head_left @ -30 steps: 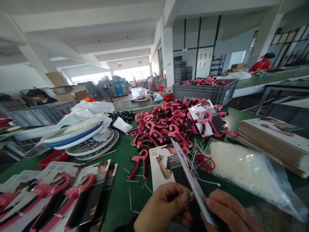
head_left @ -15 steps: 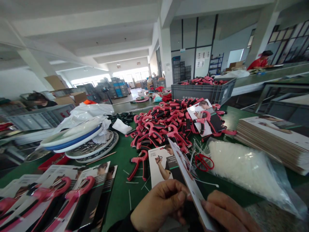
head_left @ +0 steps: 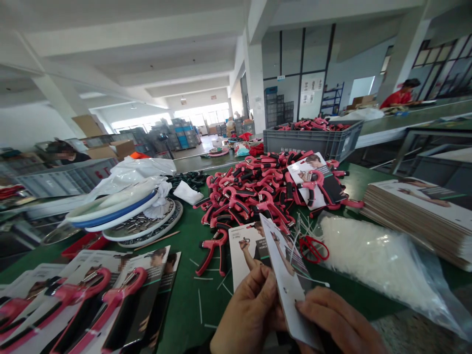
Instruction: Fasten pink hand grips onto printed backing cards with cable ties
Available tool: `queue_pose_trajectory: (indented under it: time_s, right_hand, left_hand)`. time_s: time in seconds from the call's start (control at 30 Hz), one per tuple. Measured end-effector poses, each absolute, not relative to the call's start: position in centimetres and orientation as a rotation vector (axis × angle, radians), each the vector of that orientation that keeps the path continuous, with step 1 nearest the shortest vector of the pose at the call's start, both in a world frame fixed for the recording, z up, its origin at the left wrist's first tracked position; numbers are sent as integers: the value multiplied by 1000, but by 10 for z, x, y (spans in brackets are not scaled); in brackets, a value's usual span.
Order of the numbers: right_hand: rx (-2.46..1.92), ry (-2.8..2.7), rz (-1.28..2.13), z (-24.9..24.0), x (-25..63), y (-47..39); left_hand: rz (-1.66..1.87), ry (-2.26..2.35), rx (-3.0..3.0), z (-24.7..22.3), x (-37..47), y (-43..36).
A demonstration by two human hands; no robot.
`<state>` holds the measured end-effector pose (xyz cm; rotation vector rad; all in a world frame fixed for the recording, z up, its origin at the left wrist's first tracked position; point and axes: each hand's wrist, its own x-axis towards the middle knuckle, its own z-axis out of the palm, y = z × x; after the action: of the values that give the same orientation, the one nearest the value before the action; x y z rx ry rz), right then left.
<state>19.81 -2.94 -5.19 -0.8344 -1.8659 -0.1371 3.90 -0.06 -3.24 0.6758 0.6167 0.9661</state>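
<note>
Upright in front of me stands a printed backing card, seen nearly edge-on, with small holes low on its pale face. My right hand grips it from the right, fingers against that face. On its left side my left hand is closed in a pinch close to the card; what its fingertips hold is hidden. A white cable tie sticks out beyond the card. Behind it another printed card lies on the green table, beside a pink-and-black hand gripper.
A heap of hand grippers fills the middle, before a grey crate. Right are red scissors, a bag of cable ties and stacked cards. Left lie carded grippers and plates. Another person works far right.
The card has swung so more of its pale, holed face shows. My left hand has risen slightly along its edge, and my right hand has shifted a little up and left.
</note>
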Motion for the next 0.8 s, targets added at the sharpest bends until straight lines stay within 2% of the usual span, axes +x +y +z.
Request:
queue_pose_trajectory:
  time_s: [0.2,0.33,0.4,0.6,0.8]
  right_hand:
    - [-823,-1964,89,-45,192,-24]
    - [-1083,-1868,488,-41,189,-20]
    - [-1170,-1833,571,-40,185,-17]
    - [-1053,-1911,398,-31,179,-12]
    - [-1026,-1693,420,-25,176,-10]
  left_hand:
    - [1077,761,670,-26,38,-11]
    - [1091,778,714,-29,37,-9]
    - [1128,767,737,-31,39,-8]
    - [1108,802,811,-28,39,-12]
    - [1048,936,1050,-27,31,-14]
